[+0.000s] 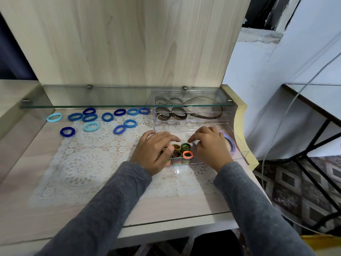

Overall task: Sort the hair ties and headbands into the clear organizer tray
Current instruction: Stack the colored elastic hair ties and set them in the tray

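Left hand (155, 150) rests loose-fingered on small ties (181, 152) in the tray (244, 154); right hand (212, 145) curls there, grip unclear. Blue ties (92, 118) lie beyond and leftward, nearer the left.

No words, labels, brands or numbers can be read anywhere. The clear organizer tray (238, 140) at 3 o'clock and the wooden panel (129, 43) at 12 o'clock show plain, unmarked surfaces.
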`<state>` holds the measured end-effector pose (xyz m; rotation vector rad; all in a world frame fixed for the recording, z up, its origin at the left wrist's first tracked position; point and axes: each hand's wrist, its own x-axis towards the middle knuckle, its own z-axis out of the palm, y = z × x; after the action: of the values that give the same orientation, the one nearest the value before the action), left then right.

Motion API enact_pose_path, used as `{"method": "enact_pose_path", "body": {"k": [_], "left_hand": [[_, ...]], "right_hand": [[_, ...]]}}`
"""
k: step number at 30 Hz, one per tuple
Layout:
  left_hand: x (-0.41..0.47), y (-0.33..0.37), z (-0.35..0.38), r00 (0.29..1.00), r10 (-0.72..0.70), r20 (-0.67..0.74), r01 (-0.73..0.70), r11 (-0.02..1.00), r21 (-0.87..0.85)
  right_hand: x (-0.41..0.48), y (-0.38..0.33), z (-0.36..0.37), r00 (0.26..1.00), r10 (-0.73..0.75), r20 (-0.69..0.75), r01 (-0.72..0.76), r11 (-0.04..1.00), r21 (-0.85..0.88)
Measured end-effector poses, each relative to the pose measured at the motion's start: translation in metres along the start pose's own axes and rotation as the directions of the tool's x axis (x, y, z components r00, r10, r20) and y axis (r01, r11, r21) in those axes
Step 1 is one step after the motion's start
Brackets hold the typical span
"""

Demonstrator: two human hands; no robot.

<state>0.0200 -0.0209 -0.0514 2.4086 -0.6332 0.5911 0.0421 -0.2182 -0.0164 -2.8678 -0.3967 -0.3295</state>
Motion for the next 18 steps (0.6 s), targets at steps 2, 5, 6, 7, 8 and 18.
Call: {"method": "enact_pose_path", "body": {"k": [2, 5, 6, 7, 8, 18], "left_hand": [[0.0004, 0.0000, 0.0005, 0.998, -0.053, -0.043, 0.055, 0.997, 0.049], [0.0012, -0.0014, 0.0035, 0.993, -0.113, -0.024, 0.115, 0.989, 0.090], [0.0014, -0.0022, 0.0044, 0.992, -0.122, -0.009, 0.123, 0.988, 0.093], [0.0016, -0.0030, 0.0051, 0.992, -0.126, 0.007, 0.125, 0.988, 0.094], [0.0016, -0.0036, 0.0052, 0.992, -0.126, 0.020, 0.124, 0.988, 0.095], [0.0011, -0.0049, 0.0057, 0.991, -0.130, 0.027, 0.128, 0.990, 0.061]], "right_hand": [[-0.0008, 0.0012, 0.0030, 1.000, -0.006, 0.017, 0.006, 1.000, -0.003], [-0.0007, 0.0013, 0.0035, 1.000, -0.019, 0.023, 0.019, 1.000, 0.003], [-0.0008, 0.0014, 0.0032, 1.000, -0.023, 0.020, 0.023, 1.000, 0.010], [-0.0010, 0.0012, 0.0027, 0.999, -0.025, 0.020, 0.025, 1.000, 0.015], [-0.0012, 0.0010, 0.0023, 0.999, -0.027, 0.021, 0.027, 0.999, 0.017], [-0.0033, -0.0005, 0.0011, 0.997, -0.067, -0.037, 0.066, 0.998, -0.017]]}}
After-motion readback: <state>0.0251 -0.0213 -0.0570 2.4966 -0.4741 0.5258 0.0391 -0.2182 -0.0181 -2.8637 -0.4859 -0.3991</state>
